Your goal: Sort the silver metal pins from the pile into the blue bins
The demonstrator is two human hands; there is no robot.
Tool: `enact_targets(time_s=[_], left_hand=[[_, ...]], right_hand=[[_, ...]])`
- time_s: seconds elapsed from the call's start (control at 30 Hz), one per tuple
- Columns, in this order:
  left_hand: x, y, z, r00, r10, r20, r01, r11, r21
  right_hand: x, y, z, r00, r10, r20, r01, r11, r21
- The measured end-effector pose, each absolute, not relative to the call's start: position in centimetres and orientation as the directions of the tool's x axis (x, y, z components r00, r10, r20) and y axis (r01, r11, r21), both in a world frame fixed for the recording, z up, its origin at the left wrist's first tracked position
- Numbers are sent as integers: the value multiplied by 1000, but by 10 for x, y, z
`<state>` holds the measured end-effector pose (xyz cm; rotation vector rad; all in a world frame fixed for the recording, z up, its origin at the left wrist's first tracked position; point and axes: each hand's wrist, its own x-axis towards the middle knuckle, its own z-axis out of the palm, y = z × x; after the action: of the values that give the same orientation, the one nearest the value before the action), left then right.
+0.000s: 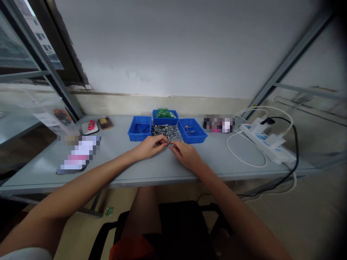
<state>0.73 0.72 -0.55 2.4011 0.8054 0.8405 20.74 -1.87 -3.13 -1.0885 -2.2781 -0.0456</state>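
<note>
A pile of small, thin silvery metal pieces (168,131) lies on the table between three blue trays. At the near edge of this pile, my left hand (150,146) has thumb and fingertips brought together. Facing it from the right is my right hand (187,154), with its fingers also pinched. The fingertips of both hands nearly meet, and whatever is between them is too small to make out. The left blue tray (132,137) has some dark pieces in it. A few thin metal pieces lie in the right blue tray (195,139). Green packets (165,113) fill the back blue tray (166,122).
A white power strip (271,144) with plugged-in chargers and looping cables occupies the table's right side. To the left are a phone-like slab (80,153), a white dish with a pink item (92,125), and a clear plastic bag (54,115). A wall rises behind.
</note>
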Motion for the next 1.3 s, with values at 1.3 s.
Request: enact_targets(time_s=[1.3], left_hand=[[-1,12,5,738,584,338,546,-811,209]], right_hand=[[209,-16,-32,-356,737,575,810,550,-204]])
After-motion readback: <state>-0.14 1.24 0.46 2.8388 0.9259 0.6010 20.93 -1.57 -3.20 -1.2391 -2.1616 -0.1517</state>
